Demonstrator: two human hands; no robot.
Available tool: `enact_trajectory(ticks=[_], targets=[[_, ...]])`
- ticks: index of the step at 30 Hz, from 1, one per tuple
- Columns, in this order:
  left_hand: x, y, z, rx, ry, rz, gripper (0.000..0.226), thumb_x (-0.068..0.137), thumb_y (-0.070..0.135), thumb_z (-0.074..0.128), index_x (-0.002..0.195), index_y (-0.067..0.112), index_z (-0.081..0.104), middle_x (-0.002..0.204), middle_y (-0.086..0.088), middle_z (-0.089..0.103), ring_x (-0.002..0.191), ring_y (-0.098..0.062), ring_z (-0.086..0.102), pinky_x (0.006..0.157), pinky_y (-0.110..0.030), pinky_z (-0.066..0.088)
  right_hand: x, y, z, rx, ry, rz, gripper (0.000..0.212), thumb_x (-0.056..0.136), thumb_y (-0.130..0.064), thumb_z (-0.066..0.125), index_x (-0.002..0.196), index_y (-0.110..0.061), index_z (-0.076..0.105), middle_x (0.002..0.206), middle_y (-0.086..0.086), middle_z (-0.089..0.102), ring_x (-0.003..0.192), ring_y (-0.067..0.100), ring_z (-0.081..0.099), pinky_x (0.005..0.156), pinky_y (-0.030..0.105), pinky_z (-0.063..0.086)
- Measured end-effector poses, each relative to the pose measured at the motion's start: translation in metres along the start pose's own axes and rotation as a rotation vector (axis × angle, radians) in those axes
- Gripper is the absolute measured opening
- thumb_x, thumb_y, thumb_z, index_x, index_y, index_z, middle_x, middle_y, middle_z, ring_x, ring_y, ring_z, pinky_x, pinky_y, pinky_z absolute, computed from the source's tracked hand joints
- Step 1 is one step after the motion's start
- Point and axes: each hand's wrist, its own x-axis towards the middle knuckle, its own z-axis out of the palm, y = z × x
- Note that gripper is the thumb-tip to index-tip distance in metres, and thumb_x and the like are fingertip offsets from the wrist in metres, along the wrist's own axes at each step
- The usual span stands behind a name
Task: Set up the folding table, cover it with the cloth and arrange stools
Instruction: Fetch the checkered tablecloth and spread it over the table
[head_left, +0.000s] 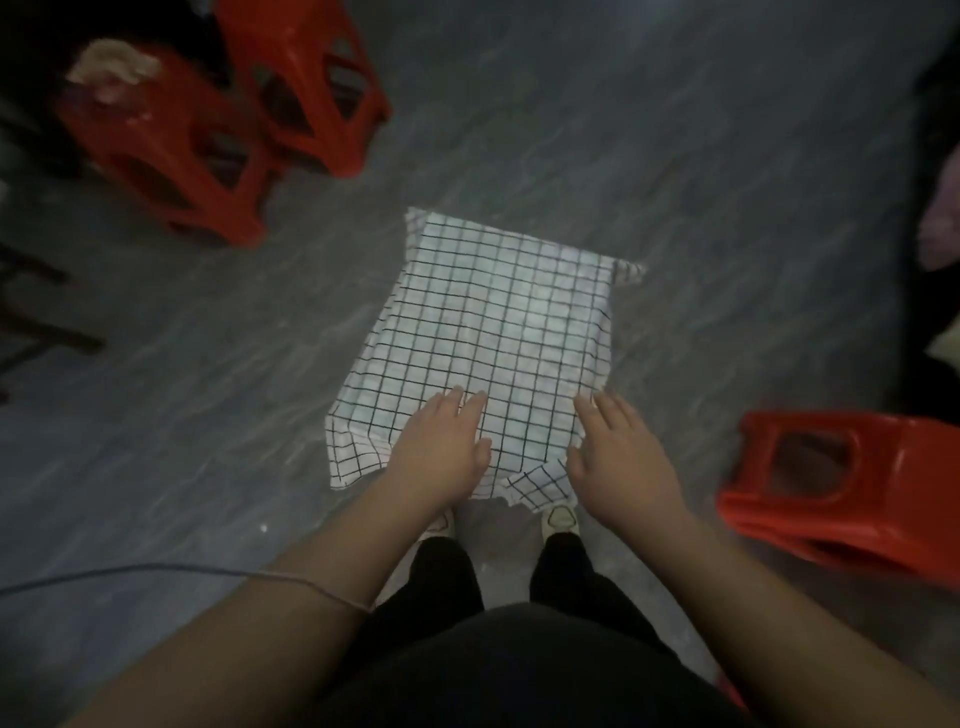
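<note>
left hand (441, 447) flat, fingers spread, on near edge of tabletop | right hand (621, 452) flat, fingers spread, at near right corner | checked cloth (498, 322) covers tabletop, edges hanging | red stool (852, 483) on its side, right | two red stools (218, 119) far left on floor (675, 130)

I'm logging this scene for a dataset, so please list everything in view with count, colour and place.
white cloth with black grid lines: one, spread over the small table, centre.
red plastic stools: two, upright, upper left, side by side.
red plastic stool on its side: one, right.
pale bundle: one, on the left stool's seat.
thin cable: one, bluish, lower left.
grey floor: all around.
white shoes: two, below the cloth.
left hand: flat on the cloth.
right hand: flat on the cloth.
</note>
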Motion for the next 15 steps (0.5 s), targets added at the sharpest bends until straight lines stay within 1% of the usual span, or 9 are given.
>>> enact_trajectory(ticks=[1,4,5,9,13,15], targets=[[0.006,-0.007,0.001,0.018,-0.028,0.032,0.064,0.101,0.041,0.042,0.157,0.02,0.019,0.163,-0.011,0.021,0.15,-0.027,0.019,0.122,-0.043,0.021,-0.002,-0.005,0.005,0.019,0.016,0.038,0.071,0.09,-0.046,0.031,0.154,-0.016,0.029,0.159,0.009,0.032,0.149,0.027,0.023,0.12,0.045,0.027],[0.022,-0.023,0.004,0.083,-0.082,0.138,0.064,0.101,0.042,0.043,0.157,0.02,0.02,0.163,-0.011,0.022,0.15,-0.028,0.02,0.121,-0.045,0.024,-0.007,-0.016,0.024,0.112,0.043,0.182,0.065,0.093,-0.037,0.047,0.153,-0.016,0.033,0.157,0.009,0.036,0.147,0.028,0.026,0.12,0.044,0.026],[0.027,-0.027,0.006,0.101,-0.092,0.171,0.064,0.101,0.042,0.043,0.156,0.02,0.021,0.163,-0.011,0.022,0.15,-0.028,0.02,0.12,-0.045,0.025,-0.007,-0.018,0.031,0.135,0.042,0.228,0.065,0.094,-0.035,0.049,0.153,-0.016,0.033,0.156,0.009,0.036,0.146,0.028,0.026,0.12,0.044,0.026],[0.047,-0.036,0.029,0.113,-0.142,0.237,0.063,0.101,0.04,0.043,0.156,0.018,0.023,0.162,-0.012,0.024,0.148,-0.028,0.023,0.12,-0.043,0.026,-0.006,-0.021,0.066,0.211,0.031,0.353,0.065,0.089,-0.039,0.044,0.15,-0.016,0.037,0.15,0.007,0.043,0.14,0.027,0.034,0.114,0.046,0.034],[0.075,-0.038,0.081,0.121,-0.202,0.268,0.061,0.1,0.036,0.045,0.155,0.017,0.025,0.16,-0.012,0.028,0.146,-0.028,0.026,0.119,-0.044,0.027,0.006,-0.011,0.116,0.338,0.019,0.44,0.065,0.086,-0.037,0.041,0.147,-0.015,0.042,0.144,0.006,0.047,0.134,0.027,0.041,0.109,0.045,0.039],[0.092,-0.037,0.119,0.131,-0.222,0.29,0.062,0.099,0.033,0.048,0.155,0.016,0.026,0.16,-0.011,0.028,0.146,-0.027,0.026,0.119,-0.042,0.026,0.017,0.002,0.155,0.415,0.006,0.461,0.058,0.09,-0.03,0.048,0.145,-0.014,0.044,0.144,0.006,0.048,0.133,0.026,0.043,0.109,0.041,0.038]])
